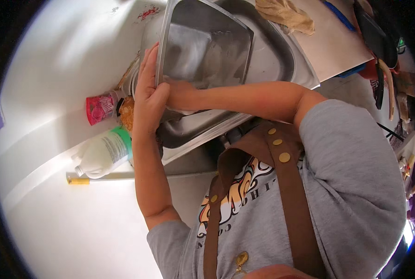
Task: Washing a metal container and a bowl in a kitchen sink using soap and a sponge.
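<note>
A deep stainless steel pan (207, 52) is tilted over a steel sink (284, 48). My left hand (151, 78) grips the pan's left rim, its palm and fingers along the outside and its thumb near the rim. My right hand (181, 94) reaches across to the pan's near left corner, close to the left thumb. Its fingertips are hidden, and something pale shows beneath it; whether the hand holds this cannot be told.
Left of the sink are a pink printed container (101, 108), an amber item (126, 113) and a whitish plastic jug (106, 153). A yellow-ended handle (78, 181) lies nearby. A tan cloth (287, 15) rests at the sink's far edge; dark pans (376, 35) are at the right.
</note>
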